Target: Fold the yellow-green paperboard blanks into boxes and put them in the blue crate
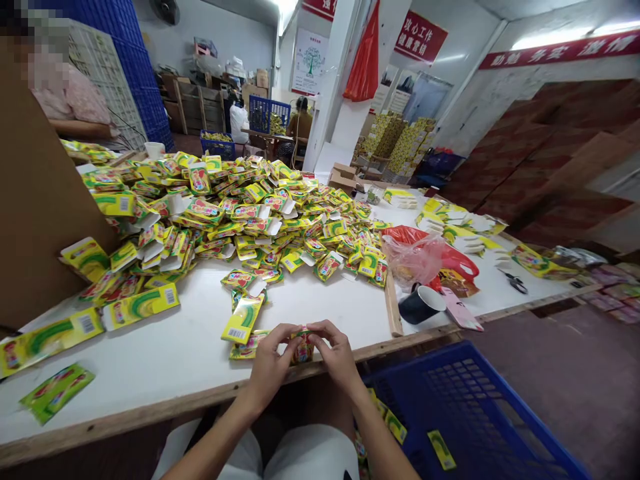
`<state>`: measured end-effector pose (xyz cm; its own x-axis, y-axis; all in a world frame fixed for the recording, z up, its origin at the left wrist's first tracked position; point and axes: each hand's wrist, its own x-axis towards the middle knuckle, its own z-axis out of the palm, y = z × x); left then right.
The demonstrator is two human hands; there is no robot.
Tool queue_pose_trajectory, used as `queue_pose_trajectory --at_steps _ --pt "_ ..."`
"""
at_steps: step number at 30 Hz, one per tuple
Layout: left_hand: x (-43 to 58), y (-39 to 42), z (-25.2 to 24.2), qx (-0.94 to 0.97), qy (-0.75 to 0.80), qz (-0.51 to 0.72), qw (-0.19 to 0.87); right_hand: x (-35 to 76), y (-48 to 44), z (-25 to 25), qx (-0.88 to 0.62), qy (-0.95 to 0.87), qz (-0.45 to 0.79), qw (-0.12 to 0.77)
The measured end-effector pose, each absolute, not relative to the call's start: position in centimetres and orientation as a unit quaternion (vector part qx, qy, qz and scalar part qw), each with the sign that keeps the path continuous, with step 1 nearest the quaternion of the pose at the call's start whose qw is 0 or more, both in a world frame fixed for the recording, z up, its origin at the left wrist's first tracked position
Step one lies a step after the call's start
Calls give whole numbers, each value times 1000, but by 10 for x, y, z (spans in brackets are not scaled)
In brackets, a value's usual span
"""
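Red banners [421, 37] on pale walls [230, 30], purplish-grey floor [555, 373]

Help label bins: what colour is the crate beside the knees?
The plastic crate is blue; head view.

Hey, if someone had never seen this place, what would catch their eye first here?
Probably the big heap of yellow cartons across the white table. Next, the left hand and right hand, together holding a small packet at the table's near edge. A bright red bag hanging by the white pillar, upper middle, also stands out.
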<state>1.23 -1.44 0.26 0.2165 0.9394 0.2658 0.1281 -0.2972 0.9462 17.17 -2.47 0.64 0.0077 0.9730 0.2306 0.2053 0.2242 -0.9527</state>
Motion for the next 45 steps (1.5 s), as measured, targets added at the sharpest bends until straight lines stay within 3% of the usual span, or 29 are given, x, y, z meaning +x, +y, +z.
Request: queue_pose_trajectory --at_steps 9,12,16,19,22,26,30,32,37,42,45 --pt "26 -24 0 643 420 484 419 150 -40 -8 -519 -532 350 571" --pt "17 -19 6 687 434 472 343 163 -54 6 -566 -514 286 577" --pt "-20 7 12 697 577 407 127 226 -89 35 -686 -518 180 478" --pt "-49 25 12 694 650 297 87 270 -114 40 -748 -523 150 381" --pt "-67 31 17 690 652 279 144 274 -125 29 -755 -499 190 381" --pt "-72 21 37 618 619 374 309 223 -113 14 -690 -495 303 432" --pt "-44 4 46 543 444 479 528 164 -80 12 -583 -482 386 527" --pt "-22 -3 39 529 380 500 571 147 -61 12 -523 -474 404 582" --pt "15 -6 15 587 347 482 550 150 -31 0 -506 -473 349 631" --pt "17 1 8 646 358 429 519 173 -25 -8 -508 -549 361 557" --pt "17 3 9 672 380 449 450 174 -18 -5 -513 -581 346 529"
